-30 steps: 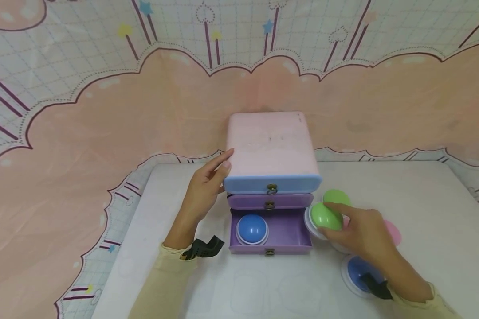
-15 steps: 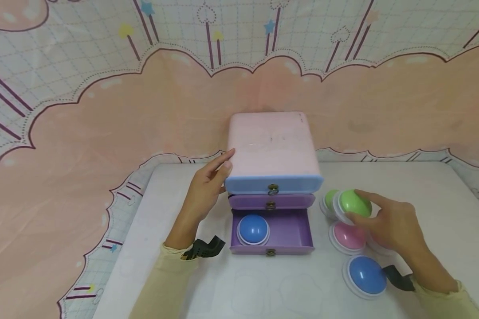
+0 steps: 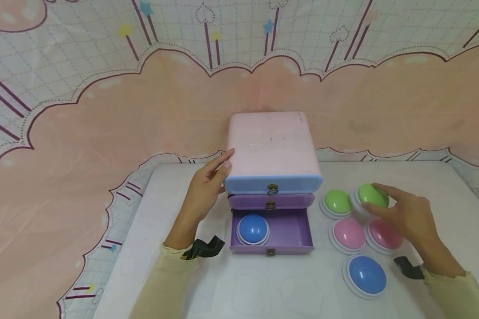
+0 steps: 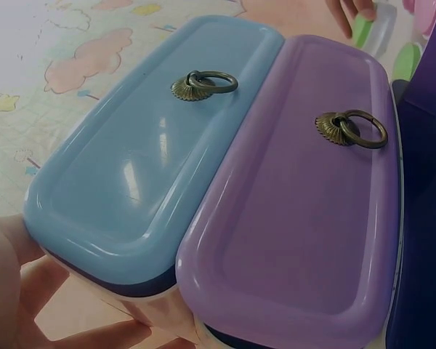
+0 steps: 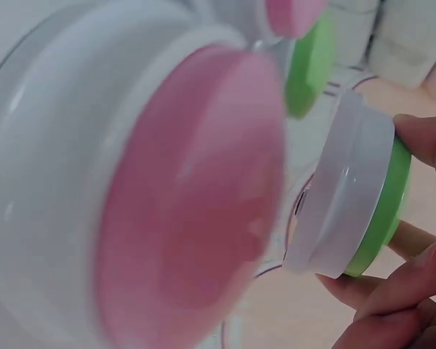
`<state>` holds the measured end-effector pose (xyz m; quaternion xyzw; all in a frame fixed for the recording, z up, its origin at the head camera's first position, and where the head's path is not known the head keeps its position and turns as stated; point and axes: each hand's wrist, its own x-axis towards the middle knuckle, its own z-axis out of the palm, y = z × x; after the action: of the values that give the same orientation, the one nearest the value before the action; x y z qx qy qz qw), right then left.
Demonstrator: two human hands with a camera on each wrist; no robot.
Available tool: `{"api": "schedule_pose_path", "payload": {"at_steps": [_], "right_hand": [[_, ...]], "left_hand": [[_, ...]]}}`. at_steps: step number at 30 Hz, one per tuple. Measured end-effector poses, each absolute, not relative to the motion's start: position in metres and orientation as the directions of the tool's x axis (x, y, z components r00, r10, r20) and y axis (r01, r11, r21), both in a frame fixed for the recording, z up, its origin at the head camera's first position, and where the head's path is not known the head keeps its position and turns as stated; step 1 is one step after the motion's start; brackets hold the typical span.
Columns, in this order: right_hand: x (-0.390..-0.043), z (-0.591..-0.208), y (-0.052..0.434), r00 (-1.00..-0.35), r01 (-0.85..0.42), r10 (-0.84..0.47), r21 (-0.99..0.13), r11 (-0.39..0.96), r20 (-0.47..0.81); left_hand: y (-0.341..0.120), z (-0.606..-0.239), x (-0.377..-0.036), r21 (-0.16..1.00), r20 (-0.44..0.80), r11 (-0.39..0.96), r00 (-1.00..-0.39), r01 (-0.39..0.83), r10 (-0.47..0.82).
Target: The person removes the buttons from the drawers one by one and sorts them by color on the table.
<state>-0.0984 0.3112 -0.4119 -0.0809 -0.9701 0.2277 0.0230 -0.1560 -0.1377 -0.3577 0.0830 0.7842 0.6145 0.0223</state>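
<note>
In the head view my right hand [image 3: 413, 217] pinches the white rim of a green-domed buzzer button [image 3: 372, 196] at the back right of the table. Thumb and fingers show around its edge in the right wrist view, where the button [image 5: 360, 189] looks tilted. My left hand [image 3: 203, 188] rests against the left side of a small pink drawer box [image 3: 271, 141], its index finger straight along the side. The lowest purple drawer [image 3: 289, 228] is pulled out, with a blue buzzer button [image 3: 253, 229] in its left half.
Beside the held button sits another green one [image 3: 337, 201]. Two pink buttons [image 3: 349, 235] lie in front, and a blue button [image 3: 367, 274] is nearest. Above the pulled-out drawer are a purple drawer front [image 3: 251, 202] and a blue one [image 3: 247, 184], each with a brass ring. A patterned cloth [image 3: 175, 115] hangs behind.
My right hand has carried the green button rightward from beside the pulled-out drawer, past the other green one, to the back right. The left hand and drawer box have stayed put.
</note>
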Motion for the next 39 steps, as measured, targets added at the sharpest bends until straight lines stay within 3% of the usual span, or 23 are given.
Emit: {"api": "schedule_pose_path", "payload": {"at_steps": [8,39], "right_hand": [[-0.104,-0.419,0.322,-0.97,0.242,0.221,-0.435,0.867,-0.099],[-0.117,-0.438,0.328,-0.961,0.242,0.164,-0.386,0.89,-0.223]], "left_hand": [[-0.138,-0.357,-0.155,0.973,0.075,0.203,-0.983,0.108,0.165],[-0.139,-0.359,-0.156,0.965,0.089,0.23,-0.981,0.127,0.171]]}}
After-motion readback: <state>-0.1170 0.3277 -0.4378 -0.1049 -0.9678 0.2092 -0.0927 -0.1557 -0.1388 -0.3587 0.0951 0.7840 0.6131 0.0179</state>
